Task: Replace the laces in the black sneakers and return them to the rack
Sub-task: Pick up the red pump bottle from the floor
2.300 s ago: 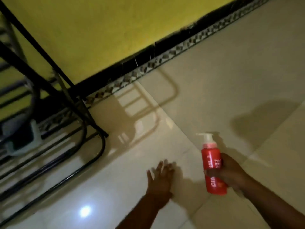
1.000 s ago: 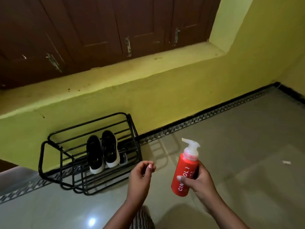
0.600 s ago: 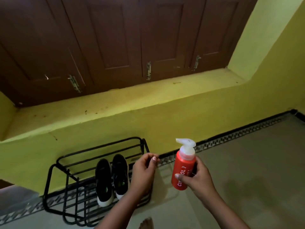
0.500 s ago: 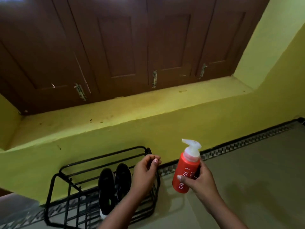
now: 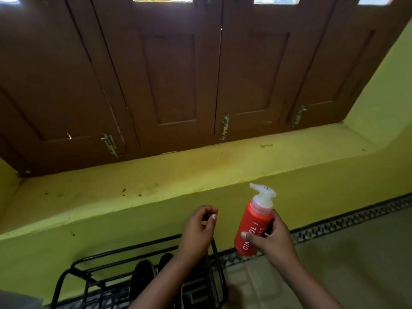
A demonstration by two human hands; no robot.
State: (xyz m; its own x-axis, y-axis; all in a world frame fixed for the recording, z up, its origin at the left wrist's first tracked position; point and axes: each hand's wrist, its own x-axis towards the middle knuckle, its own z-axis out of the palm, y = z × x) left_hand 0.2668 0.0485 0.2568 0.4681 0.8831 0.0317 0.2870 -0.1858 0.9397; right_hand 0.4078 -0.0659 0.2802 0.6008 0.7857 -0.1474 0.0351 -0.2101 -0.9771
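Two black sneakers stand side by side in the black wire rack at the bottom left, partly hidden behind my left forearm. My right hand grips a red pump bottle with a white nozzle, held upright in front of the yellow wall. My left hand hovers above the rack's right end, fingers curled with thumb and fingertips near each other; nothing shows between them. No laces are visible.
A yellow ledge runs across the middle under brown wooden shutters with metal latches. A patterned skirting strip lines the wall base. Tiled floor lies at the lower right.
The view has risen from the floor toward the shutters, so the rack and sneakers slid to the bottom edge. Both hands lifted with it; the bottle stays in my right hand.
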